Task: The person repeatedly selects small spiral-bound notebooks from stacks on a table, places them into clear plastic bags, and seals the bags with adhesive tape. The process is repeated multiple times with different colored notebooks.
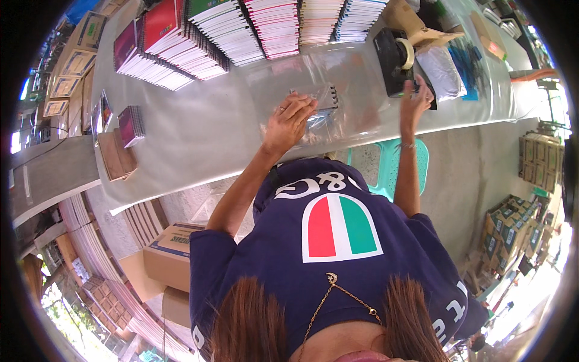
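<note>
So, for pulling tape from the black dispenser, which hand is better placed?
Probably the right hand: it is at the near end of the black dispenser. The left hand is over the clear plastic, farther away.

On my feed I count six rows of spiral notebooks [274,36] on one table [187,139], and one small purple stack [129,127] apart from them. I make out one left hand [291,120], one right hand [417,96], one black tape dispenser [388,69] with one tape roll [408,53], one teal stool [417,164] and one necklace [315,306]. Notebooks within each row are too tightly packed for me to number.
</note>
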A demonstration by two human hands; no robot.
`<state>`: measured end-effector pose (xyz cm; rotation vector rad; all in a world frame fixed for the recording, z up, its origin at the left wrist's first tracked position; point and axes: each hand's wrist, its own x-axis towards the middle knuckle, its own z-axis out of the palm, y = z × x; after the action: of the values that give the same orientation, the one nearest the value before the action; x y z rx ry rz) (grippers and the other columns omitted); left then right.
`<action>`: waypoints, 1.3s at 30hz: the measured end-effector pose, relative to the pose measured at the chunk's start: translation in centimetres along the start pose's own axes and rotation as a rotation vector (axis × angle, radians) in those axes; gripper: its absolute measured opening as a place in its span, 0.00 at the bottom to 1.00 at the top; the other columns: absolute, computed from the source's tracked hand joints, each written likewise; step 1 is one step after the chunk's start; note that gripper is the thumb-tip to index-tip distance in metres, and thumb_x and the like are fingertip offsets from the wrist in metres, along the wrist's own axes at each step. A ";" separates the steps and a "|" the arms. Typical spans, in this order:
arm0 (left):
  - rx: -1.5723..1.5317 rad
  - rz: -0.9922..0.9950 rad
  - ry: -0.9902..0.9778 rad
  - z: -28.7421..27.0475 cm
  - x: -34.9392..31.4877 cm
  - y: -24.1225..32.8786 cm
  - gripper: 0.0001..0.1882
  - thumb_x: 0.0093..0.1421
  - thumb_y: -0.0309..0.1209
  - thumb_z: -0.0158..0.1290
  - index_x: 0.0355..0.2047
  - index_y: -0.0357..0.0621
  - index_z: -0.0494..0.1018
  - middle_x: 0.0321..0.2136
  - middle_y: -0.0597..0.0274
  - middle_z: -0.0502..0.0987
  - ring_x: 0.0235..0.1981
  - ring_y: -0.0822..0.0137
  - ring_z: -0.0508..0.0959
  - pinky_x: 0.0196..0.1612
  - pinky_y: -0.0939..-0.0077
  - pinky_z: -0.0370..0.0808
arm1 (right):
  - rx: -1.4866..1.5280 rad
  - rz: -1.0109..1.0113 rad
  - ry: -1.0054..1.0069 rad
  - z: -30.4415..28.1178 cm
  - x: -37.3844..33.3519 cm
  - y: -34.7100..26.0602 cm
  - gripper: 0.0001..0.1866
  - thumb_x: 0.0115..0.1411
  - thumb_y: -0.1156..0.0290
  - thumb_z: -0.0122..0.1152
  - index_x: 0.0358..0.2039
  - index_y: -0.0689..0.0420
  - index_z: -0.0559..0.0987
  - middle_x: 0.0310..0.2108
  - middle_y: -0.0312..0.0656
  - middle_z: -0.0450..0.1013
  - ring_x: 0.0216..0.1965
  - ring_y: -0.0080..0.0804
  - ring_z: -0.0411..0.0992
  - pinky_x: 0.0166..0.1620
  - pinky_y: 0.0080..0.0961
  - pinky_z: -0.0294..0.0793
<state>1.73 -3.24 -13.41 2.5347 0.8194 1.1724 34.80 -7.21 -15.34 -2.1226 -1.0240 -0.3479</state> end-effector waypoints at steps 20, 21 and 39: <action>0.029 0.062 -0.015 0.1 -0.2 -0.7 0.07 0.52 0.25 0.60 0.31 0.46 0.73 0.38 0.66 0.75 0.45 0.62 0.76 0.47 0.69 0.78 | 0.884 0.712 -0.742 -5.0 4.3 8.0 0.15 0.62 0.63 0.62 0.40 0.63 0.76 0.31 0.36 0.75 0.32 0.24 0.76 0.37 0.18 0.78; 0.038 0.059 -0.028 0.1 -0.4 -0.9 0.07 0.52 0.25 0.59 0.31 0.46 0.73 0.38 0.66 0.75 0.46 0.62 0.76 0.47 0.68 0.78 | 0.901 0.717 -0.764 -5.1 3.6 8.3 0.15 0.62 0.63 0.62 0.40 0.64 0.76 0.31 0.37 0.75 0.32 0.25 0.76 0.37 0.18 0.79; -0.048 0.151 -0.027 0.0 -0.2 -1.4 0.10 0.51 0.24 0.57 0.34 0.49 0.73 0.39 0.61 0.74 0.46 0.57 0.76 0.51 0.61 0.76 | 0.862 0.625 -0.679 -7.2 -8.1 -8.0 0.16 0.63 0.58 0.60 0.37 0.60 0.77 0.27 0.34 0.73 0.24 0.20 0.73 0.27 0.16 0.73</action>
<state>1.02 -2.20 -14.15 2.6057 0.5951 1.1832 23.96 -13.67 -10.57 -1.6092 -0.5994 1.0011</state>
